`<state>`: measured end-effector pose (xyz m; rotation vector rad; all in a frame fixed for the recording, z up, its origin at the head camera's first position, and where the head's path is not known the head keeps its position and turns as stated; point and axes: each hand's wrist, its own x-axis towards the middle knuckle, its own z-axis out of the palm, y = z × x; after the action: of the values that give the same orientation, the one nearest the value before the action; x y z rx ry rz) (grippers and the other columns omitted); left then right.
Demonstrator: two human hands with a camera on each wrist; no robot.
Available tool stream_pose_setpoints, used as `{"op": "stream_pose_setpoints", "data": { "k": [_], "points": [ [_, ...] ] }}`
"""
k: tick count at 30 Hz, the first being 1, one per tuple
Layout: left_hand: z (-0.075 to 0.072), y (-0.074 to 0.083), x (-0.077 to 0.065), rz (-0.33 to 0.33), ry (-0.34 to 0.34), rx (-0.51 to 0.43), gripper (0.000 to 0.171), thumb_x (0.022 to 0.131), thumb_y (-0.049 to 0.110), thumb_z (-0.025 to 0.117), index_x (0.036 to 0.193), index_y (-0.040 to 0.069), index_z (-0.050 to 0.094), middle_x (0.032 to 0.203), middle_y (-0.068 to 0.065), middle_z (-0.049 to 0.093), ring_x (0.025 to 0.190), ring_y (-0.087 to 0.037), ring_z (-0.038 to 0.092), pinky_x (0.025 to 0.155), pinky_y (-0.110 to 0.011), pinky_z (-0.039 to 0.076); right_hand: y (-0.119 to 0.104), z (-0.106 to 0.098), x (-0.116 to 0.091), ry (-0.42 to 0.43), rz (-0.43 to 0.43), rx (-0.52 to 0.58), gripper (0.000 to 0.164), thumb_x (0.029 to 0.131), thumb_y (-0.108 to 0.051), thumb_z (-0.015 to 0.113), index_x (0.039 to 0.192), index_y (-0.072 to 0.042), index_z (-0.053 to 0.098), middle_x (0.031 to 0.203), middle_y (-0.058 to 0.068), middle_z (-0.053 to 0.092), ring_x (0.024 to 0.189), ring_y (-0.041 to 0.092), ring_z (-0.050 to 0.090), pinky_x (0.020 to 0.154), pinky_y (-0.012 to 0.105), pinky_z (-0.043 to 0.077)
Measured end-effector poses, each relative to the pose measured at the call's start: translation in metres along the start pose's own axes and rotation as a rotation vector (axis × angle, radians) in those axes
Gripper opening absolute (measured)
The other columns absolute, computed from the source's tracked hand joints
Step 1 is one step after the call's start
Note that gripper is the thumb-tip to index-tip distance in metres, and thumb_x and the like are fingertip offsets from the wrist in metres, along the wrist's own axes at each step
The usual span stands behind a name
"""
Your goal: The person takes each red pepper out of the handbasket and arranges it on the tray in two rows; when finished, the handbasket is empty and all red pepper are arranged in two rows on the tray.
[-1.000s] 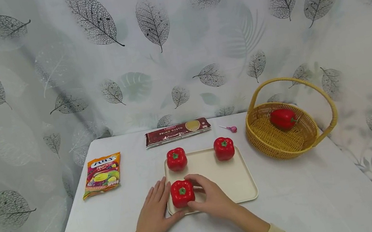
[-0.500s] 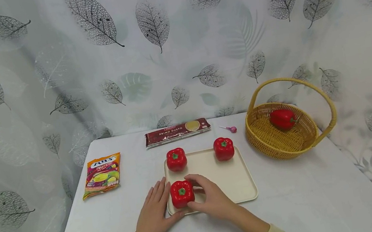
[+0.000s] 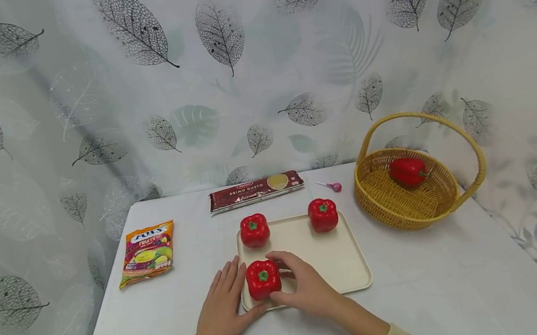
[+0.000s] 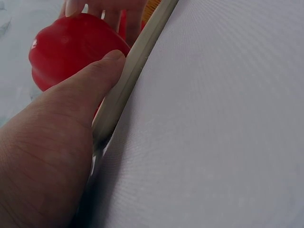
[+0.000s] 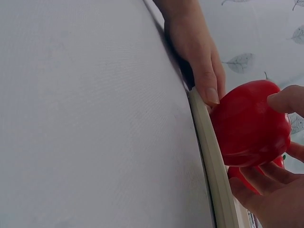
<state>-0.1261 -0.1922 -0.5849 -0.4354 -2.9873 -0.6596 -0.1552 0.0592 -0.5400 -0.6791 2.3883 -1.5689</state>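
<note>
A red bell pepper sits upright at the front left corner of a cream tray, its green stem up. My right hand holds this pepper from the right, thumb at the front and fingers behind it. My left hand rests at the tray's front left corner, its straight fingers along the left side. In the left wrist view, the left thumb lies on the tray's rim, close by the pepper. Two more red bell peppers stand on the tray, one at the back left and one at the back right.
A wicker basket with a red pepper inside stands at the right. Behind the tray lie a brown biscuit packet and a pink lollipop. A candy bag is on the left. Leaf-patterned curtain hangs behind.
</note>
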Motion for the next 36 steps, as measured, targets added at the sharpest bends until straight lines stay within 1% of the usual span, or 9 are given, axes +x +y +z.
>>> {"op": "stream_pose_setpoints", "data": {
  "k": [7, 13, 16, 20, 23, 27, 30, 33, 36],
  "points": [
    [0.000, 0.000, 0.000, -0.001, -0.003, 0.002, 0.114, 0.085, 0.083, 0.068, 0.172, 0.017, 0.035, 0.178, -0.004, 0.026, 0.165, -0.026, 0.020, 0.132, -0.054, 0.018, -0.001, -0.001, 0.000, -0.003, 0.001, 0.003, 0.084, 0.086, -0.021, 0.093, 0.158, -0.020, 0.050, 0.151, -0.006, 0.057, 0.139, 0.018, 0.057, 0.111, 0.042, 0.054],
    [-0.001, 0.000, 0.001, -0.004, -0.018, -0.004, 0.114, 0.085, 0.082, 0.069, 0.172, 0.018, 0.033, 0.179, -0.004, 0.024, 0.165, -0.025, 0.019, 0.132, -0.053, 0.017, -0.001, -0.003, 0.000, 0.004, -0.003, 0.000, 0.084, 0.086, -0.023, 0.093, 0.158, -0.020, 0.050, 0.151, -0.006, 0.058, 0.138, 0.017, 0.057, 0.111, 0.043, 0.054],
    [-0.001, 0.000, 0.001, -0.002, -0.015, 0.000, 0.114, 0.085, 0.082, 0.069, 0.172, 0.019, 0.033, 0.179, -0.004, 0.024, 0.165, -0.025, 0.019, 0.132, -0.053, 0.017, -0.001, -0.005, -0.001, 0.007, -0.007, -0.002, 0.084, 0.086, -0.023, 0.093, 0.158, -0.018, 0.050, 0.152, -0.002, 0.058, 0.138, 0.016, 0.057, 0.112, 0.042, 0.053],
    [-0.001, 0.000, 0.000, 0.003, -0.010, 0.005, 0.114, 0.085, 0.081, 0.070, 0.173, 0.019, 0.032, 0.179, -0.004, 0.024, 0.165, -0.026, 0.018, 0.132, -0.053, 0.017, -0.002, -0.009, -0.001, 0.011, -0.026, -0.003, 0.084, 0.087, -0.022, 0.092, 0.159, -0.013, 0.049, 0.153, 0.005, 0.058, 0.138, 0.019, 0.058, 0.113, 0.044, 0.053],
    [0.000, -0.001, 0.001, 0.004, -0.012, 0.010, 0.114, 0.085, 0.081, 0.070, 0.173, 0.020, 0.031, 0.179, -0.003, 0.024, 0.165, -0.025, 0.018, 0.132, -0.053, 0.017, -0.004, -0.013, -0.001, 0.015, -0.032, -0.005, 0.083, 0.087, -0.021, 0.092, 0.158, -0.012, 0.049, 0.154, 0.007, 0.058, 0.139, 0.020, 0.058, 0.113, 0.045, 0.052],
    [0.000, -0.001, 0.001, -0.003, -0.021, 0.011, 0.114, 0.085, 0.082, 0.069, 0.173, 0.021, 0.031, 0.179, -0.003, 0.023, 0.165, -0.024, 0.017, 0.132, -0.052, 0.016, -0.007, -0.021, -0.002, 0.021, -0.026, -0.010, 0.082, 0.088, -0.021, 0.092, 0.158, -0.016, 0.050, 0.155, 0.008, 0.058, 0.140, 0.018, 0.057, 0.115, 0.045, 0.051],
    [0.000, -0.001, 0.000, 0.002, -0.006, 0.014, 0.114, 0.085, 0.083, 0.069, 0.172, 0.020, 0.033, 0.179, -0.003, 0.025, 0.165, -0.026, 0.019, 0.132, -0.053, 0.018, -0.007, -0.027, -0.003, 0.030, -0.023, -0.010, 0.081, 0.088, -0.020, 0.091, 0.158, -0.020, 0.050, 0.156, 0.008, 0.057, 0.140, 0.017, 0.057, 0.115, 0.046, 0.050],
    [0.001, 0.000, -0.001, 0.014, 0.015, 0.022, 0.113, 0.084, 0.082, 0.070, 0.172, 0.019, 0.036, 0.178, -0.004, 0.029, 0.164, -0.027, 0.023, 0.131, -0.055, 0.021, -0.006, -0.033, -0.004, 0.050, -0.034, -0.016, 0.078, 0.090, -0.019, 0.090, 0.157, -0.022, 0.051, 0.155, 0.006, 0.058, 0.140, 0.018, 0.058, 0.114, 0.047, 0.051],
    [0.000, 0.001, -0.001, 0.016, 0.013, 0.018, 0.113, 0.084, 0.081, 0.071, 0.171, 0.018, 0.036, 0.178, -0.005, 0.029, 0.164, -0.028, 0.023, 0.131, -0.054, 0.021, -0.009, -0.039, -0.006, 0.073, -0.054, -0.021, 0.076, 0.091, -0.015, 0.089, 0.156, -0.020, 0.052, 0.153, 0.002, 0.059, 0.139, 0.018, 0.059, 0.114, 0.046, 0.052]
  ]
}}
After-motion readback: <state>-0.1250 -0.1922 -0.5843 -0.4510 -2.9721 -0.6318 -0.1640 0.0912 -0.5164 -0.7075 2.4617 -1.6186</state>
